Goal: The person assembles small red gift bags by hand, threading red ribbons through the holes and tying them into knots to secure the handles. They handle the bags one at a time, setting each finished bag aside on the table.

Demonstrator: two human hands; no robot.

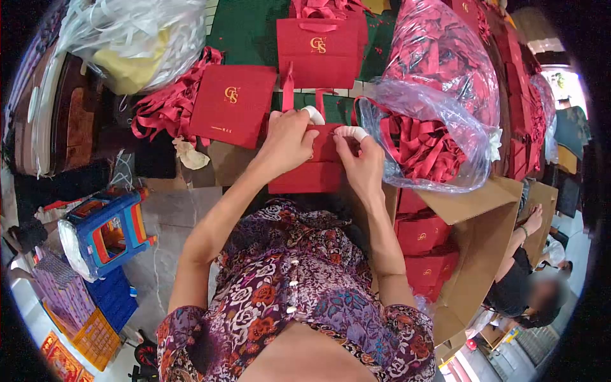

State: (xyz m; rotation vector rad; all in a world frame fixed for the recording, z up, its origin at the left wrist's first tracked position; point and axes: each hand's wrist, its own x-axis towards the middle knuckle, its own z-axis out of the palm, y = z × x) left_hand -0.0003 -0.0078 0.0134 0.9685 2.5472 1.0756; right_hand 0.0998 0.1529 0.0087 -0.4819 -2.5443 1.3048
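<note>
A red paper gift bag (304,177) lies at the table edge in front of my body, with ribbon handles stretching away from its far side. My left hand (289,141) is closed at its upper left part, one finger wrapped in white tape. My right hand (364,160) pinches the bag's upper right edge, its index finger also taped white. Beyond the hands stands another red bag (318,54) with a gold logo and a ribbon handle. Left of my left hand is a flat red bag (233,102) with the same logo. What my fingertips press on is partly hidden.
Red ribbons (420,148) fill a clear plastic bag (471,159) at right. More ribbons (172,105) lie at left beside a plastic sack (137,38). A cardboard box (477,254) holding red bags stands right of me. A blue stool (108,232) is at left; another person (519,280) sits at far right.
</note>
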